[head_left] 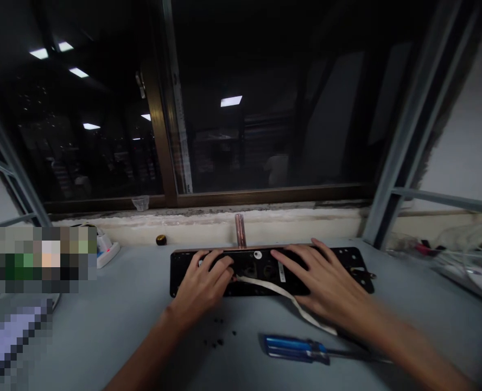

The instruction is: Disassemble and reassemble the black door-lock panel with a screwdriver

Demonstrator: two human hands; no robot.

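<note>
The left hand [206,276] rests curled fingers on a black panel [261,271] at the desk's [114,304] far side (whether they pinch anything is unclear); the right hand [326,274] spreads open across it, a screwdriver [293,346] nearer.

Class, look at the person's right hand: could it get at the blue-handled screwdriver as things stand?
Probably yes: the right hand would have to leave the black panel, but the screwdriver's handle lies uncovered on the desk close by.

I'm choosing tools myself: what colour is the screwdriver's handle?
The screwdriver's handle is blue, in the head view.
</note>
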